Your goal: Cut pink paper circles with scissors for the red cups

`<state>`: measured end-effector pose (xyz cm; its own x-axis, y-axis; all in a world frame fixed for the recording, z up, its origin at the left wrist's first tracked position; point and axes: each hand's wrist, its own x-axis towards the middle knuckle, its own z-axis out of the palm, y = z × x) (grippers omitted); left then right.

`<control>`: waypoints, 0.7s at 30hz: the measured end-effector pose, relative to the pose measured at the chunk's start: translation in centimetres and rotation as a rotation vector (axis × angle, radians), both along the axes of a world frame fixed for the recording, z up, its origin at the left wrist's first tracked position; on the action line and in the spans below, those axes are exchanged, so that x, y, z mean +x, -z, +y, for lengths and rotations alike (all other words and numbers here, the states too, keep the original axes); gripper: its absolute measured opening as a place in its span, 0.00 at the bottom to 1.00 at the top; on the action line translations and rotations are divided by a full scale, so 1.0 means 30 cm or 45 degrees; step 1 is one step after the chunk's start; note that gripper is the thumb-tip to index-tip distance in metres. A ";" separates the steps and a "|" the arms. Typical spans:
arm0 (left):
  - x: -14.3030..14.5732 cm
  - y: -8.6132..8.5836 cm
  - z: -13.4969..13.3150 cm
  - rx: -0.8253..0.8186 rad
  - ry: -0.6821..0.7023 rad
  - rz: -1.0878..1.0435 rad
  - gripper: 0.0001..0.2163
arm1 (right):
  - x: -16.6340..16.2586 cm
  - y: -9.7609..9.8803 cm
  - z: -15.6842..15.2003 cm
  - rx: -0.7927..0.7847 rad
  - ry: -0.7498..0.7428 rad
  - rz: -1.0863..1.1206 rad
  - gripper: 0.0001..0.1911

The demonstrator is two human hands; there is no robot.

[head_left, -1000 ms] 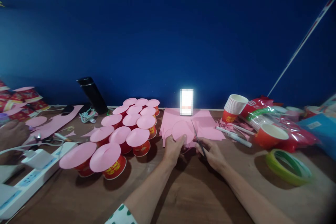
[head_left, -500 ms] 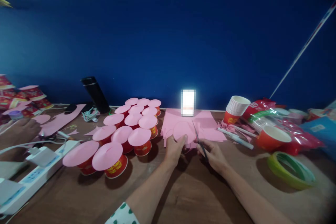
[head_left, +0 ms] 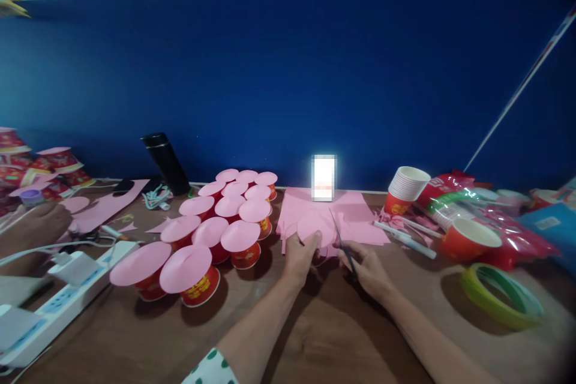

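Our left hand (head_left: 300, 257) pinched a pink paper circle (head_left: 315, 227); our right hand (head_left: 365, 264) gripped scissors (head_left: 342, 243), fingers curled, beside 13 pink-topped red cups (head_left: 204, 234).

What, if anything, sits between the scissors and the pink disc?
Nothing visible does. The left hand holds the disc by its lower edge, and the scissors in the right hand have their blades at its right edge.

One head-worn view looks forward and down, close over the brown table (head_left: 315, 336).
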<state>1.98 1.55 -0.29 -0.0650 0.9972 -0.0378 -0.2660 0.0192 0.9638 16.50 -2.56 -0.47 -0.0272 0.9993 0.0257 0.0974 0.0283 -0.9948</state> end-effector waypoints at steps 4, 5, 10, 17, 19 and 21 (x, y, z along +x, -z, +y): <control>-0.005 -0.006 -0.007 0.015 0.022 0.078 0.16 | -0.001 0.003 0.002 -0.002 -0.010 0.014 0.23; -0.006 -0.010 -0.009 0.005 0.018 0.100 0.16 | 0.000 0.003 0.003 0.006 -0.016 0.014 0.23; -0.006 -0.031 -0.021 -0.031 0.031 0.158 0.16 | 0.001 0.004 0.005 0.046 -0.033 0.027 0.22; -0.004 -0.033 -0.023 -0.053 0.011 0.181 0.15 | 0.000 0.007 0.005 0.032 -0.026 0.035 0.22; -0.004 -0.031 -0.022 -0.048 0.007 0.181 0.15 | 0.001 0.009 0.005 0.037 -0.023 0.038 0.22; -0.004 -0.031 -0.020 -0.062 -0.004 0.174 0.15 | 0.002 0.012 0.005 0.035 -0.017 0.031 0.22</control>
